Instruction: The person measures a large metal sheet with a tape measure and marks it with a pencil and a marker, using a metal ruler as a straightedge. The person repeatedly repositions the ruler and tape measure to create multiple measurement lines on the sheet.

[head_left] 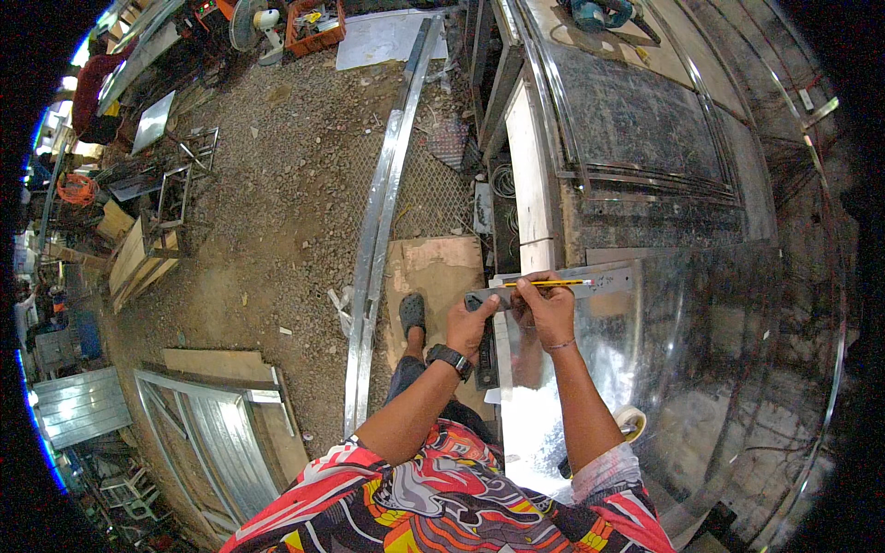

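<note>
My right hand (pixel 550 313) is closed on a yellow pencil (pixel 570 283), which lies nearly level and points to the left. Beneath the pencil, a flat grey metal strip (pixel 610 281) with small dark marks reaches out to the right over the shiny sheet metal (pixel 664 350). My left hand (pixel 468 327), wearing a black wristwatch, grips a dark grey flat piece (pixel 481 300), thumb on top, at the sheet's left edge. Whether this piece joins the strip cannot be made out. Both hands are close together.
A roll of tape (pixel 631 422) rests on the sheet by my right forearm. Long metal channels (pixel 378 240) lie on the gravel floor left of my foot. A metal-framed panel (pixel 217 433) lies lower left. A blue power tool (pixel 597 13) sits at the far right.
</note>
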The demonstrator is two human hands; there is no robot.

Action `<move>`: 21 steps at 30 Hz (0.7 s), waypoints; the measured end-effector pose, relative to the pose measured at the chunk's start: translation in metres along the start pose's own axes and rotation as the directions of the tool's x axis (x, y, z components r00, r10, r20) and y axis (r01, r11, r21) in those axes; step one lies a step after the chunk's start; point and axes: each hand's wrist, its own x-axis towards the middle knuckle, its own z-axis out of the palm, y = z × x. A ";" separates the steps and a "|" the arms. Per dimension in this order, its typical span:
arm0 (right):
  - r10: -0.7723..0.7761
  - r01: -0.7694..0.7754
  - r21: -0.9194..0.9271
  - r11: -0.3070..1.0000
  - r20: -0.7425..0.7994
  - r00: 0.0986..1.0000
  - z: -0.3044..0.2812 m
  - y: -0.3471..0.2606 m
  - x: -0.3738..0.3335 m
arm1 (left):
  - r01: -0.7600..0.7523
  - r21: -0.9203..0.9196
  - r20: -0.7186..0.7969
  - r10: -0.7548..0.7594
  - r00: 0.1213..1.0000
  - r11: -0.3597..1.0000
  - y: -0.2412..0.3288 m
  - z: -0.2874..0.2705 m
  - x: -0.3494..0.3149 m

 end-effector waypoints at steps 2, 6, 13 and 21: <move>-0.004 0.004 0.007 1.000 0.006 1.000 0.000 0.002 0.001 | 0.011 -0.005 0.005 -0.011 1.000 1.000 -0.001 0.000 0.001; 0.017 -0.017 0.021 1.000 0.019 1.000 0.002 -0.002 0.000 | 0.025 -0.049 0.013 -0.025 1.000 0.999 -0.001 0.000 0.001; 0.011 -0.011 -0.002 1.000 0.038 0.999 0.005 -0.010 -0.002 | 0.034 -0.043 0.013 -0.034 0.999 0.998 0.005 0.001 -0.003; -0.017 0.023 -0.186 0.982 0.034 0.999 0.002 0.000 0.005 | 0.016 0.003 0.007 -0.016 1.000 1.000 0.006 0.002 -0.004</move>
